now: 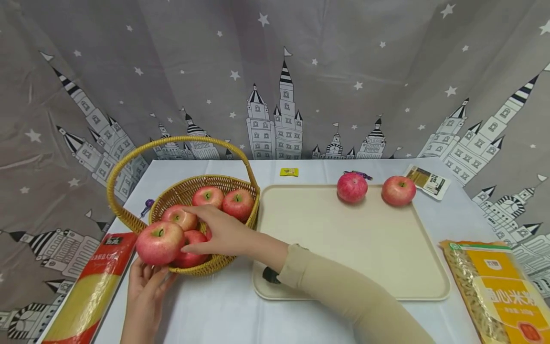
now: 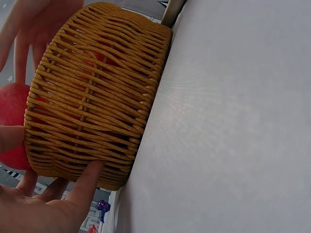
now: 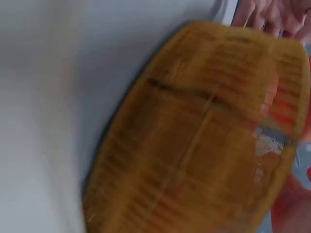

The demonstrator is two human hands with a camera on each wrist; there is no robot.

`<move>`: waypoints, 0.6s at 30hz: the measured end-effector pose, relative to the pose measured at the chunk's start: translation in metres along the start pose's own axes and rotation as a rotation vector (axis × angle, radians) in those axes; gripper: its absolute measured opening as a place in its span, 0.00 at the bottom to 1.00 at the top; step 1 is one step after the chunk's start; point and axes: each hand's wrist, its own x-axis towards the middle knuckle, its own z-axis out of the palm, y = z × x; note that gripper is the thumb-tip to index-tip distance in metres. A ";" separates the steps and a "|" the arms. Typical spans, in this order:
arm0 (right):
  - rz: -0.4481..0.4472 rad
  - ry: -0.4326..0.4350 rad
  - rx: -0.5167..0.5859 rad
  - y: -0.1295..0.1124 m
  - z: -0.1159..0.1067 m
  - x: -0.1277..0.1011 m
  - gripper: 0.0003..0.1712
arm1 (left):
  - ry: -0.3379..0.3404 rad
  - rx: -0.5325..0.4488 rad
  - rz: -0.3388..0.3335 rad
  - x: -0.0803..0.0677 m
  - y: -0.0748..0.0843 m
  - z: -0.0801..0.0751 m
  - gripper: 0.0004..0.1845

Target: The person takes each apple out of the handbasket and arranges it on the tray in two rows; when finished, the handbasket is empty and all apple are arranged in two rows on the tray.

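A yellow-brown wicker basket with a tall arched handle stands at the left of the table, holding several red apples. One large apple rests high at its near left rim. From below that apple, my left hand grips the basket's near side, its fingers against the weave in the left wrist view. Over the basket, my right hand reaches in with fingers and thumb spread among the apples; nothing is pinched between them. Blur in the right wrist view hides finer detail.
Right of the basket lies a cream tray with two apples at its far edge. A dark object on it is partly behind my forearm. Noodle packs flank the table; small packets lie at the back.
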 end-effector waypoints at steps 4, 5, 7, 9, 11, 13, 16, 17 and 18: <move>0.040 -0.029 -0.011 -0.013 0.022 0.020 0.49 | -0.005 0.028 -0.012 0.000 0.000 -0.001 0.28; 0.056 -0.037 -0.014 -0.015 0.026 0.023 0.49 | -0.007 0.031 -0.012 0.000 -0.001 -0.001 0.28; 0.087 -0.047 -0.037 -0.018 0.032 0.027 0.50 | -0.014 0.026 -0.005 -0.001 -0.001 -0.002 0.28; 0.093 -0.040 -0.052 -0.019 0.034 0.028 0.48 | -0.014 0.031 -0.001 -0.002 -0.001 -0.002 0.27; 0.071 -0.018 -0.055 -0.017 0.031 0.025 0.47 | -0.015 0.042 -0.008 -0.002 -0.001 -0.001 0.27; 0.053 0.003 -0.057 -0.014 0.021 0.017 0.47 | -0.020 0.061 -0.014 -0.002 0.000 -0.001 0.29; 0.040 0.045 -0.054 -0.007 -0.007 -0.002 0.49 | -0.026 0.081 -0.028 -0.001 0.003 0.000 0.32; 0.041 0.062 -0.041 -0.003 -0.018 -0.009 0.49 | -0.029 0.079 -0.023 -0.001 0.004 0.000 0.33; 0.045 0.082 -0.027 0.001 -0.030 -0.017 0.49 | -0.031 0.080 -0.020 -0.001 0.005 0.000 0.33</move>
